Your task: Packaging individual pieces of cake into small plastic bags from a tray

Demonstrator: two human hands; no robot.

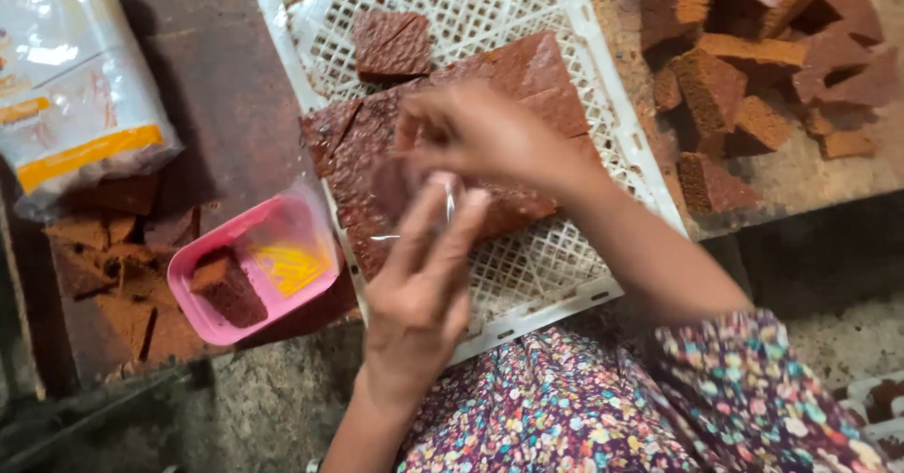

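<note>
Fingers (443, 219) hold clear wrapper (414, 191), axis unclear.

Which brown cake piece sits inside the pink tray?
The single dark brown cake piece at the left of the pink tray; the other pieces lie on the white lattice crate or loose on the surface.

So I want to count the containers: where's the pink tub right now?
In the head view the pink tub sits left of the white lattice tray, just left of the left hand, holding one brown cake piece.
</note>
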